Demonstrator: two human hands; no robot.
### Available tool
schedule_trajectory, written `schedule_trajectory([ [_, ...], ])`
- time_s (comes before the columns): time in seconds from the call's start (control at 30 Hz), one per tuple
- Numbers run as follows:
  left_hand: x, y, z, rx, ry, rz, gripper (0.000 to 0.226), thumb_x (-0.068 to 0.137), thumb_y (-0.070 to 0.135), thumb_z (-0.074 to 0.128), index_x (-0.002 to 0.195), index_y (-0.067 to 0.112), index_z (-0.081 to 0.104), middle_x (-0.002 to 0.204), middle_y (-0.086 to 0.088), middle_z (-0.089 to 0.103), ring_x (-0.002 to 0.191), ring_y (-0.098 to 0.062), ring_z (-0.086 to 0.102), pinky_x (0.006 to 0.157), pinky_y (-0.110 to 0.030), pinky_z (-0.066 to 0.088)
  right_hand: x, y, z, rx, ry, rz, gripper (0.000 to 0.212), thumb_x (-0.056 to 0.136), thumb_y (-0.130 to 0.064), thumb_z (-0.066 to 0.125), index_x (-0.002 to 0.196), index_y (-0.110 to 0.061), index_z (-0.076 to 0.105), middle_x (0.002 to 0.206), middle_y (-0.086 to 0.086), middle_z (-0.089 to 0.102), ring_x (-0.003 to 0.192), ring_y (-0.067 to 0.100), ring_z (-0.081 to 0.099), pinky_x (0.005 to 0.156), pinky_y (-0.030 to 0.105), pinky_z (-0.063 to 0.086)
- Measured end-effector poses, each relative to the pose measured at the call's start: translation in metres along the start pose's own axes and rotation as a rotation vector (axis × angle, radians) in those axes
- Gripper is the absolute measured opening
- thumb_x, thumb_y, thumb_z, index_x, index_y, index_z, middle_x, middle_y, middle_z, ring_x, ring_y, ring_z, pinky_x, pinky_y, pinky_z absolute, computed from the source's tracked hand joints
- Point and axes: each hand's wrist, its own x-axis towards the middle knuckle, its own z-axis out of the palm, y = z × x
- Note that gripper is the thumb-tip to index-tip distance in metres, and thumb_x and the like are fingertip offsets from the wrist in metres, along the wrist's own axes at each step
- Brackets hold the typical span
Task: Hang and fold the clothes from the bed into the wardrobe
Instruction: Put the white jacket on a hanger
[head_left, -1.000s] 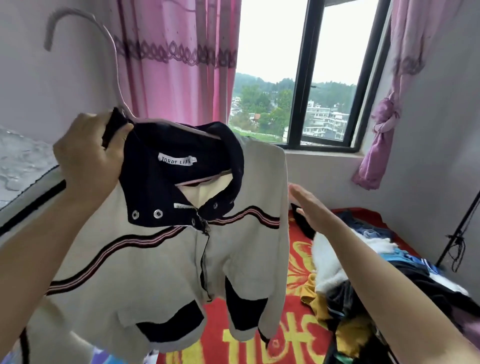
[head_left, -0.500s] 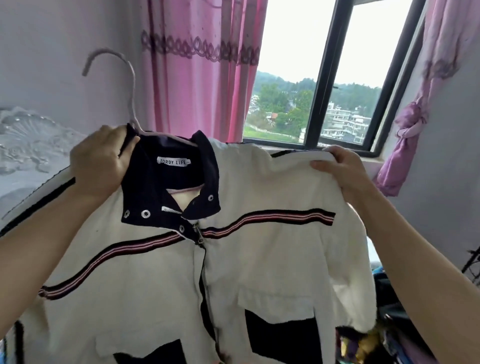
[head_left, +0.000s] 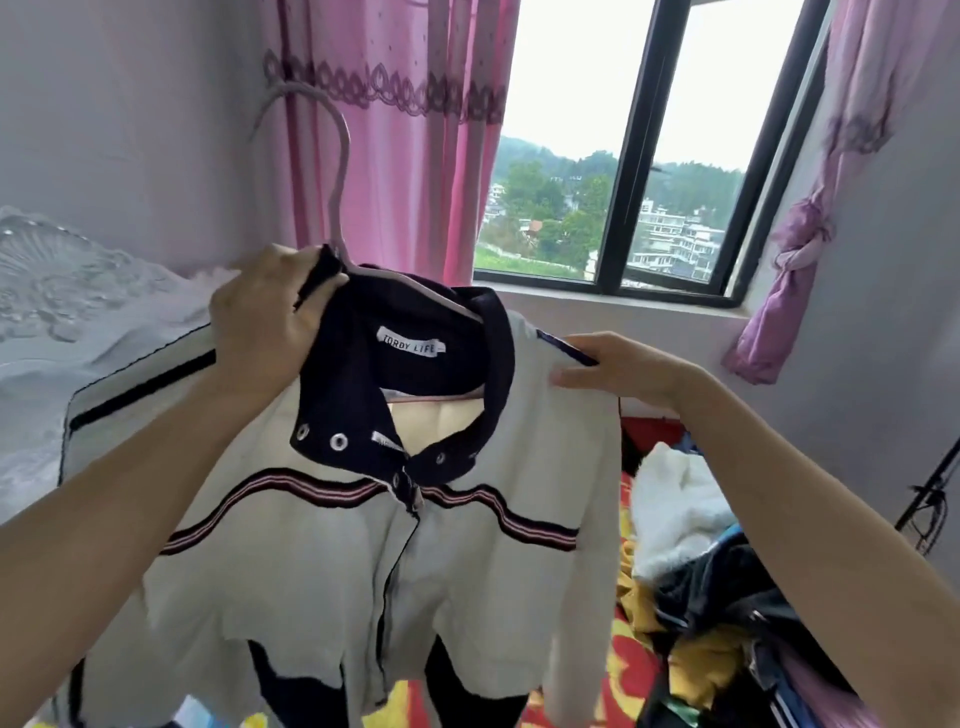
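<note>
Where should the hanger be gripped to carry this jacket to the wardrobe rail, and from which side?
Grip the hanger at the neck just under its hook, coming from above the collar. The hook stands upright and clear of the jacket, while the arms are buried in the shoulders; the left hand grips the collar there.

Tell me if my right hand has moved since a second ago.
Yes. The right hand rose from over the heaped clothes toward the black window frame, and now holds the cream zip jacket by its shoulder.

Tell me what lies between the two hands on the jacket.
Head view: the navy collar of the jacket, white label inside, lies between the left hand and right hand.
</note>
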Motion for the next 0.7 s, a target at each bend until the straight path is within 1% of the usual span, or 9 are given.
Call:
schedule_trajectory([
  [0.07, -0.002, -0.004, -0.001, 0.006, -0.037, -0.011, 0.044, 0.088, 0.039, 0.051, 0.108, 0.003, 0.066, 0.090, -0.021, 0.065, 0.084, -0.039, 0.063, 0.068, -0.045, 0.046, 0.011, -0.004, 0.012, -0.123, 0.124, 0.010, 0.014, 0.086, -0.025, 0.066, 0.081, -0.012, 0.066, 0.079, 0.001, 0.063, 0.061, 0.003, 0.057, 0.060, 0.014, 0.046],
  [0.17, -0.001, -0.016, -0.006, -0.072, -0.113, -0.075, 0.033, 0.084, 0.026, 0.068, 0.108, 0.004, 0.068, 0.087, -0.017, 0.064, 0.076, -0.027, 0.063, 0.071, -0.031, 0.043, 0.020, 0.006, 0.025, -0.174, 0.400, -0.094, 0.041, 0.082, -0.022, 0.071, 0.052, -0.013, 0.044, 0.055, 0.001, 0.042, 0.050, 0.009, 0.036, 0.053, 0.023, 0.030],
  [0.27, 0.005, -0.027, -0.026, -0.350, -0.362, -0.285, 0.021, 0.081, 0.012, 0.071, 0.101, 0.018, 0.069, 0.090, 0.005, 0.064, 0.068, 0.016, 0.057, 0.068, 0.000, 0.040, 0.027, 0.008, 0.034, -0.205, 0.665, -0.226, 0.053, 0.080, -0.022, 0.073, 0.047, -0.024, 0.032, 0.046, -0.010, 0.032, 0.044, 0.004, 0.036, 0.049, 0.016, 0.026],
  [0.33, 0.001, -0.036, -0.040, -0.568, -0.525, -0.383, 0.028, 0.078, 0.006, 0.072, 0.086, 0.033, 0.067, 0.076, 0.021, 0.068, 0.064, 0.018, 0.058, 0.064, 0.001, 0.042, 0.028, 0.006, 0.035, -0.232, 0.709, -0.252, 0.050, 0.081, -0.022, 0.072, 0.049, -0.029, 0.034, 0.047, -0.012, 0.036, 0.046, 0.004, 0.037, 0.050, 0.015, 0.029],
  [0.43, -0.010, -0.048, -0.050, -0.745, -0.644, -0.500, 0.040, 0.079, 0.003, 0.068, 0.063, 0.039, 0.074, 0.062, 0.018, 0.068, 0.058, 0.006, 0.062, 0.056, -0.004, 0.045, 0.030, 0.011, 0.031, -0.261, 0.598, -0.237, 0.044, 0.080, -0.027, 0.072, 0.051, -0.019, 0.040, 0.050, -0.005, 0.039, 0.052, 0.014, 0.036, 0.055, 0.025, 0.029],
  [0.5, -0.017, -0.050, -0.048, -0.789, -0.604, -0.595, 0.054, 0.086, -0.005, 0.056, 0.061, 0.039, 0.074, 0.060, 0.013, 0.068, 0.055, 0.002, 0.063, 0.053, -0.008, 0.047, 0.031, 0.014, 0.030, -0.276, 0.505, -0.193, 0.046, 0.079, -0.029, 0.073, 0.052, -0.016, 0.038, 0.052, 0.000, 0.038, 0.055, 0.018, 0.037, 0.059, 0.031, 0.028],
  [0.57, -0.016, -0.045, -0.045, -0.856, -0.520, -0.675, 0.050, 0.087, -0.004, 0.056, 0.063, 0.035, 0.075, 0.061, 0.010, 0.069, 0.056, 0.000, 0.063, 0.054, -0.011, 0.049, 0.031, 0.009, 0.024, -0.287, 0.386, -0.102, 0.038, 0.081, -0.030, 0.071, 0.058, -0.008, 0.050, 0.060, 0.008, 0.050, 0.060, 0.023, 0.047, 0.061, 0.033, 0.036],
  [0.63, -0.012, -0.037, -0.042, -0.914, -0.487, -0.729, 0.039, 0.085, -0.001, 0.060, 0.065, 0.029, 0.076, 0.063, 0.007, 0.070, 0.058, -0.004, 0.065, 0.055, -0.014, 0.050, 0.024, -0.001, 0.018, -0.324, 0.145, 0.004, 0.039, 0.084, -0.039, 0.063, 0.094, -0.002, 0.062, 0.096, 0.015, 0.065, 0.088, 0.030, 0.061, 0.077, 0.037, 0.047],
  [0.7, -0.008, -0.025, -0.039, -0.939, -0.496, -0.741, 0.025, 0.082, 0.001, 0.064, 0.071, 0.020, 0.076, 0.066, 0.004, 0.071, 0.060, -0.007, 0.066, 0.056, -0.015, 0.052, 0.015, -0.019, 0.017, -0.322, -0.043, -0.003, 0.069, 0.079, -0.059, 0.051, 0.132, -0.016, 0.046, 0.137, 0.003, 0.048, 0.123, 0.019, 0.048, 0.101, 0.034, 0.038],
])
